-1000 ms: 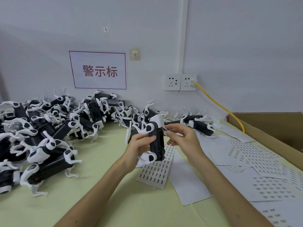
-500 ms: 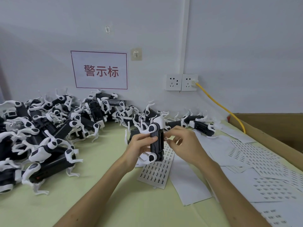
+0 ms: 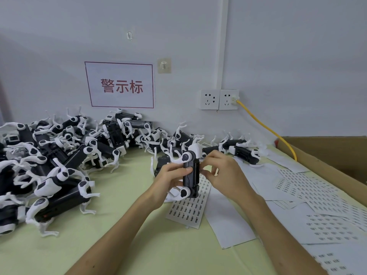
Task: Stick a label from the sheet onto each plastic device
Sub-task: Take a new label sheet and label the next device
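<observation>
Right now your left hand (image 3: 170, 178) grips the plastic device (image 3: 191, 173) upright above the label sheet (image 3: 187, 210) lying on the table (image 3: 119, 245) — your right hand (image 3: 226, 175) pinches its right edge, fingers curled.

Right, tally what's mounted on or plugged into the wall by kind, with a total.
White plastic wall sockets: 2
Small adhesive wall hooks: 2
White paper sign with red characters: 1
Yellow cable: 1
Total: 6
</observation>
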Tool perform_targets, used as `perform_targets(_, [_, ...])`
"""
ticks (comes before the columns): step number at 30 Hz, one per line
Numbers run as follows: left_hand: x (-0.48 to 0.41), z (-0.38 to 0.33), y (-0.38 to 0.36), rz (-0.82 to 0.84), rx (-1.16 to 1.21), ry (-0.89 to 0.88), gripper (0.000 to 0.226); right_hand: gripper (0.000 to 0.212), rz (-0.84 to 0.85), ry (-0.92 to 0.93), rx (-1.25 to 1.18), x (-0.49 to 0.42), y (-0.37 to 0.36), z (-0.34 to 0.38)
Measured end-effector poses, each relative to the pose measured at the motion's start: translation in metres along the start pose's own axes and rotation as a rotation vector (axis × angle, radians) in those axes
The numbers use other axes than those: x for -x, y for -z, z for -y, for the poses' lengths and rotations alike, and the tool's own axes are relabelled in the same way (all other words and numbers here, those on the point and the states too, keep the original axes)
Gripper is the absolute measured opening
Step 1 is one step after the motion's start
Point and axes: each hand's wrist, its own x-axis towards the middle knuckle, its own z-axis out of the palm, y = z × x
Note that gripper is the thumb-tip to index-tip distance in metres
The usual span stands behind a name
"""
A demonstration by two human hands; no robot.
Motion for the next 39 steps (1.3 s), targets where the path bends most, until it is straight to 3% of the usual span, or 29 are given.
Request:
perform_targets(7, [-0.001,-0.004,-0.004,-0.063,0.096,0.035,0.043,0.023,-0.115,-0.044,-0.022,0.000,0.001,0.004])
perform_targets(12, [-0.001,-0.011,0.004,-0.231,0.307,0.051,0.040,0.021,-0.205,-0.368,-0.629,-0.007,0.007,0.015])
perform_targets(16, [-0.004,-0.009,0.006,-0.380,0.499,0.016,0.014,0.019,-0.096,-0.619,-1.257,-0.008,0.009,0.025])
perform_targets(18, [-0.005,-0.007,0.006,-0.450,0.617,0.042,0.007,0.028,-0.031,-0.712,-1.499,-0.007,0.005,0.032])
perform_targets(21, [-0.005,-0.008,0.006,-0.469,0.768,0.047,0.019,0.039,0.081,-0.777,-1.738,-0.002,-0.006,0.046])
perform_targets(28, [-0.003,-0.009,-0.005,-0.412,0.834,-0.003,0.021,0.047,0.297,-0.810,-1.841,0.012,-0.026,0.068])
perform_targets(32, [-0.001,-0.008,-0.011,-0.354,0.787,0.085,0.033,0.046,0.272,-0.816,-1.878,0.015,-0.028,0.073])
perform_targets(39, [0.003,-0.005,-0.015,-0.185,0.650,0.202,0.030,0.048,0.193,-0.828,-1.954,0.014,-0.028,0.078])
